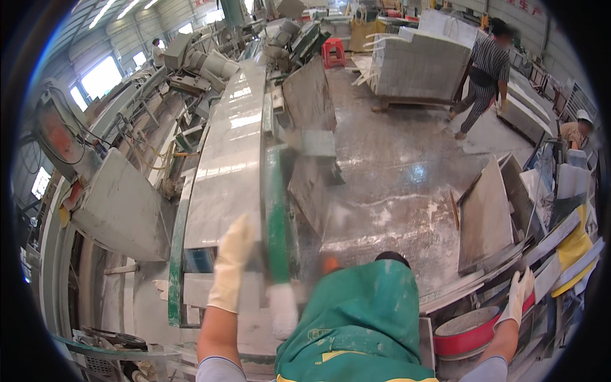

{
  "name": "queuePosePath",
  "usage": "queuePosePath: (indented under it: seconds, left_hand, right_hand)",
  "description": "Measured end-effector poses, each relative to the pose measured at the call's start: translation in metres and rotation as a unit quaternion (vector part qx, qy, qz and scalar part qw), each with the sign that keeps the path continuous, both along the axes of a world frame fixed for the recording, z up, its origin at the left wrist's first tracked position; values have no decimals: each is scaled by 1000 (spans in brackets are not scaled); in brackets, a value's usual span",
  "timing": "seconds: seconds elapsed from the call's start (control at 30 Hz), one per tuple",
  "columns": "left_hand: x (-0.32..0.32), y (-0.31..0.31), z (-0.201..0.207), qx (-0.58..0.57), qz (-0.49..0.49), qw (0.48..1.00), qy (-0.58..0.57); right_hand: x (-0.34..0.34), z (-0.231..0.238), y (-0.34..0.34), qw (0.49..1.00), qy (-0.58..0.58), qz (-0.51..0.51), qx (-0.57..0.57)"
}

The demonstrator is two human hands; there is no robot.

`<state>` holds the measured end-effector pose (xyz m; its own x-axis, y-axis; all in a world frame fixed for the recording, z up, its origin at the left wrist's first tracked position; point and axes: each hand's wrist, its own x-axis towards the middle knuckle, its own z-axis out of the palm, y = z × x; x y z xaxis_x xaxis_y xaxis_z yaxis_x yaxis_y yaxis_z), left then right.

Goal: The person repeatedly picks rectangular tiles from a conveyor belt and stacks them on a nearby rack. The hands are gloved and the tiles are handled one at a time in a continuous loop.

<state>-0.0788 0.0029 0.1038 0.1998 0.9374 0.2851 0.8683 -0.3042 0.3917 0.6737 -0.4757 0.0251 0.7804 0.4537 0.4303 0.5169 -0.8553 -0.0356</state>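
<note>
The two hands are wide apart, one on either side of the worker's green apron point(356, 318). The left hand point(235, 245), in a cream rubber glove, is blurred above the near end of a long, pale, glossy flat surface point(232, 146); I can't tell whether it touches or grips anything. The right hand point(519, 293), gloved in the same cream, has its fingers extended just beside a round red tub point(464, 347) and a jumble of long grey strips point(557, 245); contact is unclear.

That pale surface runs straight away from the worker, catching bright overhead reflections, with a worn green metal rail point(275, 216) along its right. To its left stands a bulky pale grey box point(124, 204). On the right, the grey floor point(407, 153) shines wet, streaked with white. Flat grey panels point(487, 213) lean near the strips. Farther off are a red plastic stool point(333, 52), a large whitish block point(414, 63) on a wooden pallet, and a person in striped clothes point(487, 70) beside it.
</note>
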Motion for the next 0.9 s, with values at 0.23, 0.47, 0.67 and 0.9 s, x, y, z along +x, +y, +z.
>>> queuePosePath:
  seconds: [0.23, 0.47, 0.67, 0.9]
  left_hand:
    - [88, 6, -59, 83, -252, 962, -70]
    - [85, 8, -105, 136, -135, 980, -58]
    - [85, 6, -104, 123, -91, 987, -44]
    - [88, 4, -96, 112, -83, 990, -24]
  right_hand:
    - [-1, -16, -58, 986, 15, -160, -40]
    - [-2, 0, -61, 974, 57, -216, -37]
    - [8, 4, -58, 966, -22, -258, 9]
    - [-5, 30, -46, 951, -3, -304, -58]
